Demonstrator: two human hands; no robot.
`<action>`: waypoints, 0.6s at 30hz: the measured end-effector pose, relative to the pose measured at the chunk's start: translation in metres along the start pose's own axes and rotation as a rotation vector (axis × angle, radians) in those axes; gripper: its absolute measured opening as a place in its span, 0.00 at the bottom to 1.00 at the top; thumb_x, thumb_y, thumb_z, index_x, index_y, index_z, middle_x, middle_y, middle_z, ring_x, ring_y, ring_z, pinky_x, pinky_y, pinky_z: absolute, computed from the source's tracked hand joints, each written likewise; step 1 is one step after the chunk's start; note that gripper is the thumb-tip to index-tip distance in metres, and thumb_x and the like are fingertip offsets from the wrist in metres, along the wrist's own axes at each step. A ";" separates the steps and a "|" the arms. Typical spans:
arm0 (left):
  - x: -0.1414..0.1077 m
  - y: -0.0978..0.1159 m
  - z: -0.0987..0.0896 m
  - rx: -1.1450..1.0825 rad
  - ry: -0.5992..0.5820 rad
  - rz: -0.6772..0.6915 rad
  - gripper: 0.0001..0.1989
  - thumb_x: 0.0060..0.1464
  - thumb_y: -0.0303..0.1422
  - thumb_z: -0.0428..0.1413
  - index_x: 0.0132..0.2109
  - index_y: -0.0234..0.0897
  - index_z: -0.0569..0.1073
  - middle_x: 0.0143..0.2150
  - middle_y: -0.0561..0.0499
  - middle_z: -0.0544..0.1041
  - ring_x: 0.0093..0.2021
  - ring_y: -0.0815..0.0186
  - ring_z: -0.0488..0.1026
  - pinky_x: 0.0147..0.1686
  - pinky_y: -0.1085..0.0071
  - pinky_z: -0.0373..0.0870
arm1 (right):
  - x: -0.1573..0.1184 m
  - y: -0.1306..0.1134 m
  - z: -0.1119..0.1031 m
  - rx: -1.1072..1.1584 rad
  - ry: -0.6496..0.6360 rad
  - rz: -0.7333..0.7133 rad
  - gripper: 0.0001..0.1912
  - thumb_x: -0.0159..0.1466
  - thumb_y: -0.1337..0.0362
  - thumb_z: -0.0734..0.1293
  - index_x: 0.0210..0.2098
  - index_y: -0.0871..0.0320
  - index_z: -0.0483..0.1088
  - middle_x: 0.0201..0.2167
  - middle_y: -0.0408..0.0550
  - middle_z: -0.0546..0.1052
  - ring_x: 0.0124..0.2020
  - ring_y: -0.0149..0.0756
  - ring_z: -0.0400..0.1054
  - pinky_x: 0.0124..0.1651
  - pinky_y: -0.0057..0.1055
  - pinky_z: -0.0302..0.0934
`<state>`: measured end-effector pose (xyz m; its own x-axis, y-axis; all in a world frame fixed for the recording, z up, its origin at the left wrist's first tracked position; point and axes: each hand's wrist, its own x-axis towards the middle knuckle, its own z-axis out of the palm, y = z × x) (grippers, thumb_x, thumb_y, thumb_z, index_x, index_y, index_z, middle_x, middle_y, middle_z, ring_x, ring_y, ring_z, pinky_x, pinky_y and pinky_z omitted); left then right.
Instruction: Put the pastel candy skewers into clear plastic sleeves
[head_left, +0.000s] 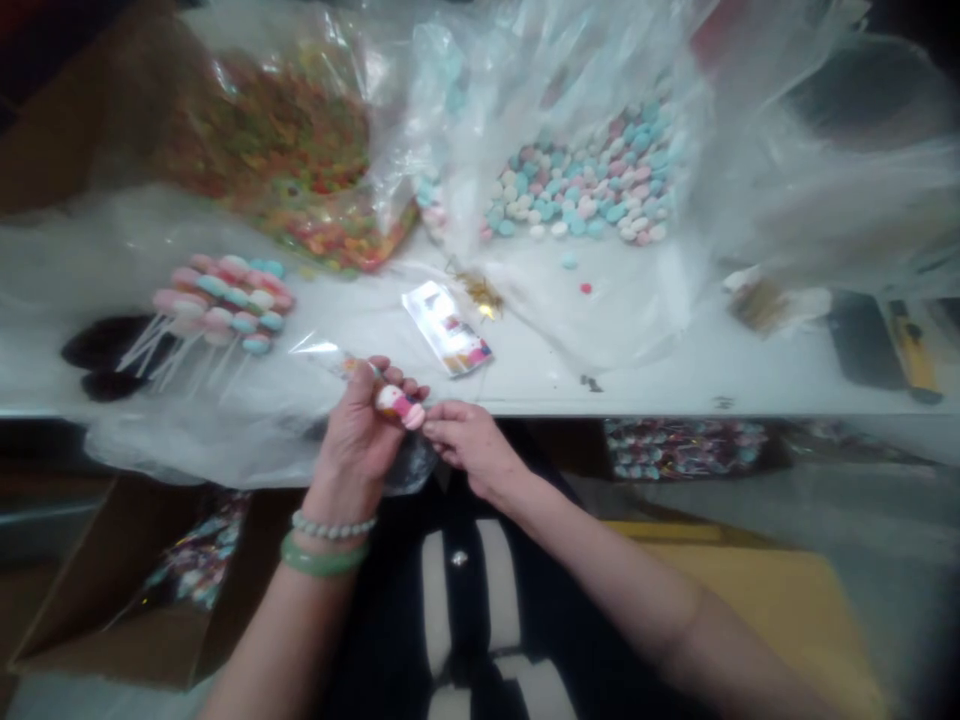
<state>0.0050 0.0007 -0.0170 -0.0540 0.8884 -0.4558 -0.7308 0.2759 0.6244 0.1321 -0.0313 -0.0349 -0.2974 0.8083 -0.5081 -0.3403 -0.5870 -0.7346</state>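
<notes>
Left hand (358, 425) curled around a pink-and-white wrapped candy (405, 408), right hand (472, 445) pinching its lower end, both at the near edge of a white table (525, 388).

From left to right: one cardboard box (112, 635) of wrapped sweets stands below the table; above it lies one cluster of pastel candy sticks (225, 295), too overlapped to count. Behind, uncounted orange-and-green sweets (277, 150) fill clear plastic. Two bracelets (326, 555) ring the left wrist. Beyond the hands lie one pile of printed wrappers (448, 330), number unclear, and one clump of gold ties (480, 292). Scores of pastel sweets (585, 190) heap in plastic, with one loose blue sweet (568, 262) and one red bit (586, 288) nearer. One yellow seat (757, 610) sits lower right; one yellow cutter (913, 350) rests far right.
</notes>
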 end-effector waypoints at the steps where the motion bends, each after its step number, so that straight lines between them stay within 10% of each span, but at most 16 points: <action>1: -0.001 -0.005 0.002 0.003 0.004 0.011 0.10 0.59 0.38 0.60 0.35 0.36 0.72 0.26 0.56 0.70 0.27 0.68 0.72 0.39 0.65 0.76 | 0.000 0.001 0.001 -0.018 0.020 -0.046 0.06 0.49 0.63 0.68 0.24 0.59 0.67 0.16 0.35 0.61 0.18 0.23 0.50 0.21 0.23 0.41; 10: -0.005 -0.009 0.004 0.004 0.094 -0.006 0.11 0.62 0.39 0.55 0.39 0.35 0.71 0.27 0.55 0.71 0.26 0.69 0.71 0.38 0.66 0.76 | -0.007 0.016 -0.007 -0.952 0.104 -0.669 0.11 0.66 0.68 0.60 0.38 0.56 0.74 0.39 0.48 0.78 0.41 0.36 0.71 0.45 0.30 0.60; 18: -0.004 -0.011 0.003 0.058 0.151 -0.047 0.12 0.61 0.41 0.56 0.39 0.36 0.70 0.27 0.54 0.71 0.27 0.66 0.73 0.37 0.63 0.77 | -0.004 0.013 -0.007 -1.157 0.163 -0.686 0.11 0.69 0.69 0.59 0.41 0.56 0.74 0.41 0.49 0.79 0.44 0.37 0.72 0.46 0.29 0.61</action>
<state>0.0151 -0.0044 -0.0203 -0.1260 0.8101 -0.5726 -0.6949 0.3399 0.6337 0.1349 -0.0420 -0.0459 -0.2366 0.9639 0.1226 0.5870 0.2423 -0.7725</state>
